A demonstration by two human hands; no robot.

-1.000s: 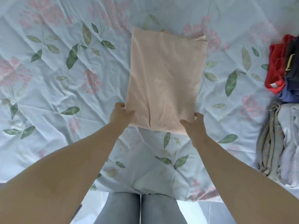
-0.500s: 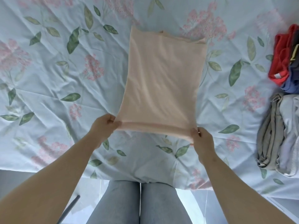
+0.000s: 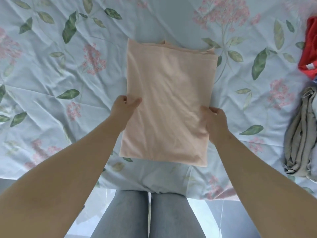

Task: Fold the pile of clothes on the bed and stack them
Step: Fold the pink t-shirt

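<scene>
Head view: a folded peach garment (image 3: 168, 103) lies at centre frame on a floral bedsheet (image 3: 51, 79). The left hand (image 3: 124, 107) pinches its left edge and the right hand (image 3: 216, 122) pinches its right edge. Folded grey clothes (image 3: 301, 134) and a red garment (image 3: 310, 48) sit at the right edge of the frame.

Across the whole upper view, a wrinkled pale-blue bedsheet (image 3: 51, 78) printed with pink flower clusters and green leaves, creased in long diagonal folds, near edge drooping downward. Below that edge, a glossy pale tiled floor (image 3: 199, 214) with thin joint lines and bright white glare. Soft, even light throughout.
</scene>
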